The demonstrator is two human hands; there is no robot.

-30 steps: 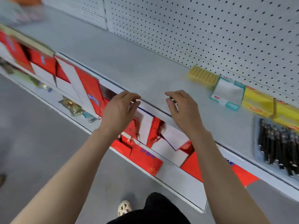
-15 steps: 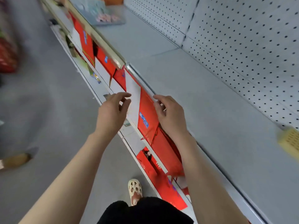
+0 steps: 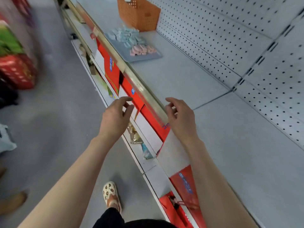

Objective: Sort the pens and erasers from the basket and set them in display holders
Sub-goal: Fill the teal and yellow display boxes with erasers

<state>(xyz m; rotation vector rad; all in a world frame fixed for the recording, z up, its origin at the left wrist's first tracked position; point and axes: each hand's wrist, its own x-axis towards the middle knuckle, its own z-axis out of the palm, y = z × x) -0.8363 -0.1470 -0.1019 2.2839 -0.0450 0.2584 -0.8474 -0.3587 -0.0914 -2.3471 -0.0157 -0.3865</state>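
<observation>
Basket (image 3: 139, 13): on the shelf (image 3: 222, 137) at its far end, against the pegboard (image 3: 230, 38)
Tray (image 3: 145, 57): on the shelf, just before the basket, beside the front rail (image 3: 141, 86)
Erasers (image 3: 130, 37): heaped on the tray
Pegboard: behind the shelf
Boxes (image 3: 110, 66): under the shelf, below the rail
Left hand (image 3: 113, 119): left of the rail, above the boxes
Right hand (image 3: 181, 119): at the rail, over the shelf edge
Foot (image 3: 111, 195): on the floor (image 3: 57, 129), left of the shelf

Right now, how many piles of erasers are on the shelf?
2. A pale blue pile of erasers lies nearer the orange perforated plastic basket; a pink pile lies beside it, both on the flat grey tray. More may hide inside the basket.
</observation>
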